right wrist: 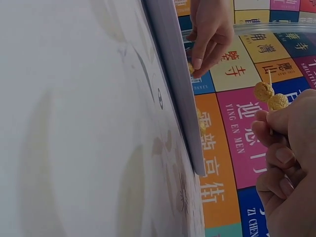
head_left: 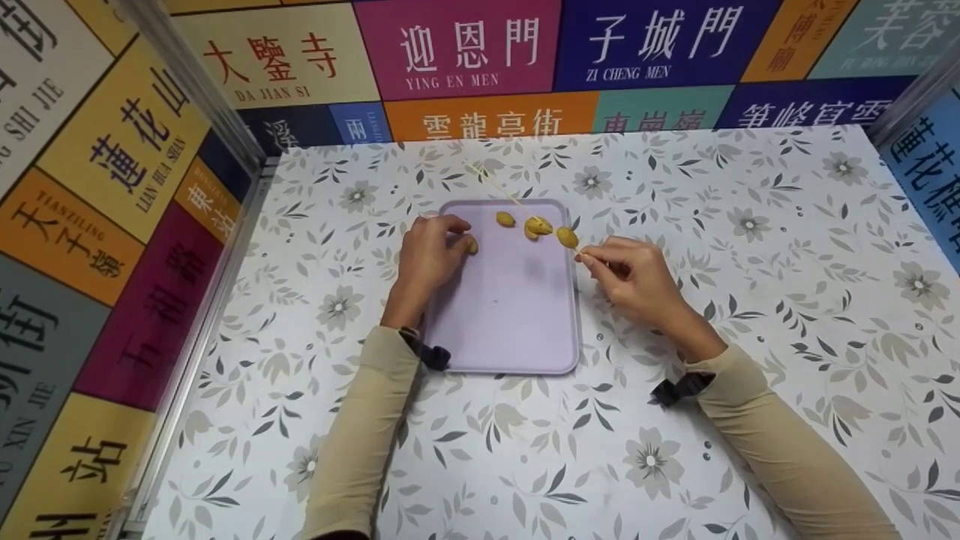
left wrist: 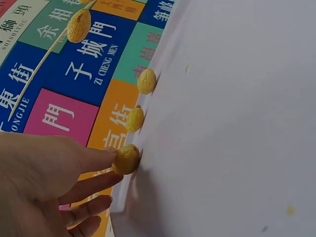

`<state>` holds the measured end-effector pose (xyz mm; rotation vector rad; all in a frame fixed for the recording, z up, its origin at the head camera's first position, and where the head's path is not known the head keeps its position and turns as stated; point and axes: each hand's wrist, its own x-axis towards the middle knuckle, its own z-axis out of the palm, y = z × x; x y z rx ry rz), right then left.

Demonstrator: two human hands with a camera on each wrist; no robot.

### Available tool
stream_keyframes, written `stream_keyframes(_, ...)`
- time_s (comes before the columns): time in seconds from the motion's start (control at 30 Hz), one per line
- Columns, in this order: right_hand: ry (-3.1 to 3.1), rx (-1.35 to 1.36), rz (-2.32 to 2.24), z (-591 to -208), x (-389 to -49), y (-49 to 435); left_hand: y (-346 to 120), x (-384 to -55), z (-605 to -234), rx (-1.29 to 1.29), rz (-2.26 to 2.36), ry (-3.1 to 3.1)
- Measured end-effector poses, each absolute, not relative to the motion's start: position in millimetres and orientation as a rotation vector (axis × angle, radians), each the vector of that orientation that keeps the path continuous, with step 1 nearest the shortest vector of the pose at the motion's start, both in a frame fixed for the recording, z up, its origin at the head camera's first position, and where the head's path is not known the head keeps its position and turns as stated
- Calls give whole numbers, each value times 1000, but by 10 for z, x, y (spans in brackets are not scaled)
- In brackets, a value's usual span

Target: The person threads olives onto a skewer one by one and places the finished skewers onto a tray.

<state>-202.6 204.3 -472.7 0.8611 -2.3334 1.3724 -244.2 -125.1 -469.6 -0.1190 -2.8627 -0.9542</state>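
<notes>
My right hand (head_left: pixel 637 277) pinches the lower end of a thin wooden skewer (head_left: pixel 495 182) above the tray's right edge. Threaded on the skewer are a wrinkled yellow ball (head_left: pixel 567 238) near the fingers and another yellow ball (head_left: pixel 538 225) farther up; both also show in the right wrist view. At the left edge of the lilac tray (head_left: pixel 502 330), my left hand (head_left: pixel 431 251) holds a loose yellow ball (left wrist: pixel 126 159) between thumb and forefinger, low at the tray surface. Two more loose balls lie toward the tray's far side, one yellow ball (head_left: pixel 506 218) left of the skewer.
Under the tray is a table with a white floral cover (head_left: pixel 645 457). Colourful panels with large lettering (head_left: pixel 465 45) stand behind the table and along its left side. A black wrist strap (head_left: pixel 427 351) sits on the left forearm, another strap (head_left: pixel 682 388) on the right.
</notes>
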Motion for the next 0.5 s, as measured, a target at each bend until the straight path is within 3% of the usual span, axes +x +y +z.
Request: stream_keyframes(0.5,-2372,836,1343,-4775,-2032,2045,-1242,-2430,-4684,-36,-979,-2930)
